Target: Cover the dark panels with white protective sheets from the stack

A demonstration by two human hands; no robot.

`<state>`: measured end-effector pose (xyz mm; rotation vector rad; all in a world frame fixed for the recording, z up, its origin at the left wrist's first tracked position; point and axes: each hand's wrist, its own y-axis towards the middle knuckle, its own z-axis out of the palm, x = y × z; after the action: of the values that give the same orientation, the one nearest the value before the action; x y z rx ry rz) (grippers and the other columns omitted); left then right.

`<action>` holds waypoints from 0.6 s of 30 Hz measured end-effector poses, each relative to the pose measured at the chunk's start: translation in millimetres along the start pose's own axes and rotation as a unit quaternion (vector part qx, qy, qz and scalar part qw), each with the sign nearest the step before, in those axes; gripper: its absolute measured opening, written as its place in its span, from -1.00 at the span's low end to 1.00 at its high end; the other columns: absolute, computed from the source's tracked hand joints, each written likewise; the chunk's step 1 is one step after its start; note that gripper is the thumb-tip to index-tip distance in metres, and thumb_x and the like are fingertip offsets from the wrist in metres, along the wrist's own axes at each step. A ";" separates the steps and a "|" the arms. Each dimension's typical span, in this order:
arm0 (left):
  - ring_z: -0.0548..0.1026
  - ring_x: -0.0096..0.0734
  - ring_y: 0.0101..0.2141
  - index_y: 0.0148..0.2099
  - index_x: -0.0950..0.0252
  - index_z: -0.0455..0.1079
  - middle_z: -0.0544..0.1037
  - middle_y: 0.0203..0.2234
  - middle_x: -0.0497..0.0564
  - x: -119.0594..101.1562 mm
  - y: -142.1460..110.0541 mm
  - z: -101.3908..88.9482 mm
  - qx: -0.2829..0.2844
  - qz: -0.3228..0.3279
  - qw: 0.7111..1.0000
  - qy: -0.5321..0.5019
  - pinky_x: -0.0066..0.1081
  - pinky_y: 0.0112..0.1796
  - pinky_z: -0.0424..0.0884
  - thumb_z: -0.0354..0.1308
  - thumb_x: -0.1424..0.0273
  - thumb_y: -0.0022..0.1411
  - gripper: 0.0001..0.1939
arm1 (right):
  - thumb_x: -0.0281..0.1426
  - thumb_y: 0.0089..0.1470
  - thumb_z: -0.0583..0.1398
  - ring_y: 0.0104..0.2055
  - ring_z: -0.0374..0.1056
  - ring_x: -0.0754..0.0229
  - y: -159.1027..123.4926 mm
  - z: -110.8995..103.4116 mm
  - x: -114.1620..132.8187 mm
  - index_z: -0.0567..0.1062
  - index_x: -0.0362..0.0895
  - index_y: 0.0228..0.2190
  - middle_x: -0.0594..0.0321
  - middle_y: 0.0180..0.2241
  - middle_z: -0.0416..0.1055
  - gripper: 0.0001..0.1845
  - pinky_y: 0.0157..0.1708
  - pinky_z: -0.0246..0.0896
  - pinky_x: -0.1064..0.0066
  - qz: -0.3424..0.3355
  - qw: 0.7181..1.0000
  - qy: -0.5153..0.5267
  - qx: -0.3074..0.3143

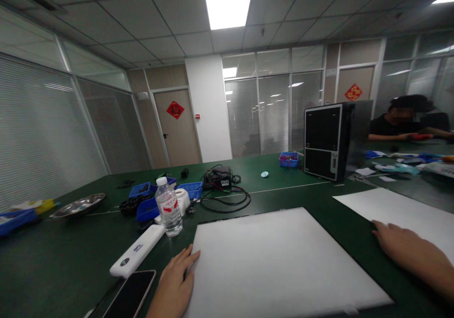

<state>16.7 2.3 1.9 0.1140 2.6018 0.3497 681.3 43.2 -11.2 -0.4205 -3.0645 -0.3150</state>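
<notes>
A large white sheet (276,261) lies flat on the green table (53,261) right in front of me. My left hand (175,285) rests open at the sheet's left edge, fingers stretched out and touching its corner. My right hand (407,249) lies flat and open on the table at the right. Its fingertips sit at the edge of a second white sheet (397,209).
A water bottle (169,207), a white power bank (136,251) and a phone (129,294) sit at the left. Blue trays (147,197), black cables (225,195) and a metal dish (78,205) lie behind. A computer tower (328,141) stands at the right, with another person (407,119) seated beyond it.
</notes>
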 end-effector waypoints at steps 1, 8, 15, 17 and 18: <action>0.33 -0.06 0.31 0.19 0.20 0.53 0.43 0.28 0.11 -0.7 -0.6 -0.7 0.004 -0.004 1.000 0.002 0.07 0.32 0.11 0.04 0.45 0.20 -0.47 | -0.30 0.22 -0.09 -0.02 0.47 -0.14 -1.6 -0.9 4.8 0.46 -0.24 0.12 -0.24 0.03 0.47 -0.41 -0.05 0.35 0.00 -0.012 1.000 0.001 -0.004; 0.33 -0.03 0.30 0.16 0.19 0.55 0.43 0.28 0.10 -9.5 -6.0 -8.7 -0.003 -0.016 1.000 -0.005 0.08 0.32 0.12 0.07 0.39 0.22 -0.51 | -0.34 0.20 -0.10 0.07 0.45 -0.08 -15.7 -20.6 26.3 0.49 -0.12 0.14 -0.07 0.09 0.48 -0.40 0.04 0.31 0.09 -0.057 0.997 0.042 -0.026; 0.35 0.02 0.29 0.14 0.20 0.57 0.45 0.27 0.13 -10.9 -6.9 -11.3 -0.012 -0.019 1.000 -0.012 0.11 0.32 0.11 0.10 0.45 0.18 -0.51 | -0.14 0.16 -0.01 0.00 0.50 -0.11 -33.5 -42.6 68.1 0.46 0.09 0.17 0.20 0.11 0.49 -0.40 -0.08 0.44 0.05 -0.077 0.990 0.088 -0.079; 0.35 0.02 0.29 0.14 0.19 0.57 0.45 0.26 0.12 -11.6 -7.4 -12.2 -0.012 -0.020 1.000 -0.010 0.11 0.31 0.12 0.11 0.47 0.17 -0.51 | -0.09 0.16 0.00 0.01 0.50 -0.10 -46.9 -41.8 88.1 0.54 0.18 0.08 0.32 0.07 0.52 -0.46 -0.02 0.45 0.03 -0.137 0.973 0.130 -0.136; 0.36 0.01 0.29 0.14 0.19 0.57 0.45 0.26 0.12 -12.1 -7.6 -12.6 -0.009 -0.022 1.000 -0.007 0.10 0.31 0.13 0.10 0.48 0.18 -0.51 | -0.08 0.16 0.02 -0.01 0.51 -0.08 -55.0 -39.7 97.2 0.58 0.22 0.02 0.36 0.04 0.54 -0.50 0.00 0.46 0.04 -0.174 0.960 0.156 -0.152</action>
<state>20.8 -9.7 16.2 0.0530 2.5828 0.3562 573.0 8.8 22.7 0.1608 -2.7650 -0.7883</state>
